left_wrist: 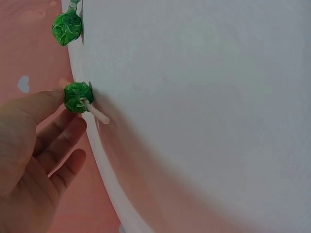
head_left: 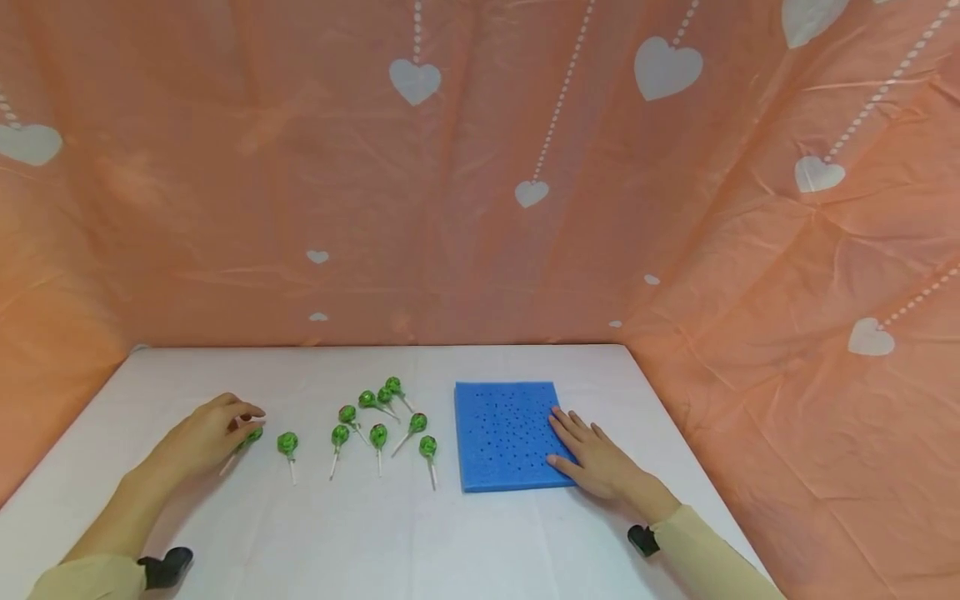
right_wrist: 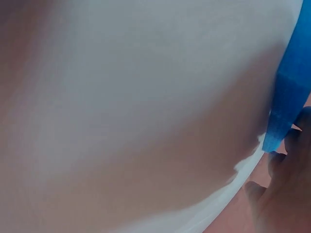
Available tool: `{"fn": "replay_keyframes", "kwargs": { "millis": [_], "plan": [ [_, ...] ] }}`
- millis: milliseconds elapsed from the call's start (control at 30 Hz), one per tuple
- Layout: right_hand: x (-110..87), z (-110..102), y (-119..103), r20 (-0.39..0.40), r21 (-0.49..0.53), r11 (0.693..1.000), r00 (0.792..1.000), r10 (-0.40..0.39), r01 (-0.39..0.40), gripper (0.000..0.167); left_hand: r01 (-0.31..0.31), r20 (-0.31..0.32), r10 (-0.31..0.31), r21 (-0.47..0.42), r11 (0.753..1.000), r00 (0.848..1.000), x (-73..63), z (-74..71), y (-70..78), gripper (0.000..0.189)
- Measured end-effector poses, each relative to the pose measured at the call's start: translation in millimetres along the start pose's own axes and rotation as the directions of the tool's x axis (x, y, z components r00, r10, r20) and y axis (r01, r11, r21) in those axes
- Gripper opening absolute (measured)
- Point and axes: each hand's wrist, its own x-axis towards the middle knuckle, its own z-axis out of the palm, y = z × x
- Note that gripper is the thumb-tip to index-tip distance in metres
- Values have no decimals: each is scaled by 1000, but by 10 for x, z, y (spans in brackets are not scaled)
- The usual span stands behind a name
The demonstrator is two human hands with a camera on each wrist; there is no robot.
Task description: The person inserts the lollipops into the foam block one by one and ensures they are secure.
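Note:
Several lollipops in green wrappers with white sticks lie on the white table. My left hand (head_left: pixel 206 437) is at the leftmost lollipop (head_left: pixel 255 434), fingers bent and slightly parted. In the left wrist view, a fingertip of the left hand (left_wrist: pixel 34 141) meets the edge of that lollipop's green head (left_wrist: pixel 77 98), and its stick points toward the camera. Another lollipop (head_left: pixel 287 443) lies just right of this hand. With fingers spread, my right hand (head_left: pixel 600 458) rests on the right edge of a blue foam block (head_left: pixel 498 437) dotted with small holes.
Between the left hand and the foam block is a loose group of lollipops (head_left: pixel 378 436), their sticks mostly toward me. An orange cloth (head_left: pixel 465 250) with pale hearts hangs behind the white table (head_left: pixel 337 533) and along its sides.

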Motion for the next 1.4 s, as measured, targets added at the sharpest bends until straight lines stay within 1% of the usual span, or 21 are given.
{"fn": "replay_keyframes", "kwargs": {
  "millis": [233, 600, 700, 867, 1033, 1133, 1233, 1333, 1400],
  "plan": [
    [2, -10, -9, 22, -11, 1000, 1000, -5, 5, 76, -23, 14, 23, -20, 1000, 1000, -4, 27, -47, 15],
    [4, 17, 29, 24, -16, 1000, 1000, -13, 14, 76, -1, 44, 3, -53, 999, 999, 3, 2, -8, 11],
    [7, 9, 25, 27, -11, 1000, 1000, -11, 11, 76, -5, 50, 8, -64, 998, 999, 14, -6, -12, 10],
    [14, 2, 17, 33, 3, 1000, 999, -6, 6, 76, -21, 42, 24, -77, 997, 999, 22, -20, -28, 9],
    [12, -2, 10, 40, 15, 1000, 999, -4, 3, 76, -9, 40, 13, -103, 995, 999, 18, -21, -56, 10],
    [7, 3, 16, 39, 20, 1000, 999, -6, 5, 76, 4, 16, -2, -118, 993, 1000, 10, -21, -55, 12],
    [2, 10, 25, 37, 15, 1000, 999, -9, 8, 76, -1, -30, -3, -130, 991, 1000, -1, -28, -31, 14],
    [5, 13, 28, 40, -3, 1000, 999, -5, 5, 77, -19, -103, 5, -138, 990, 995, -20, -37, 10, 14],
    [6, 17, 32, 39, -13, 1000, 999, -8, 9, 77, -38, -159, 15, -140, 989, 987, -30, -43, 45, 13]
  ]
}}
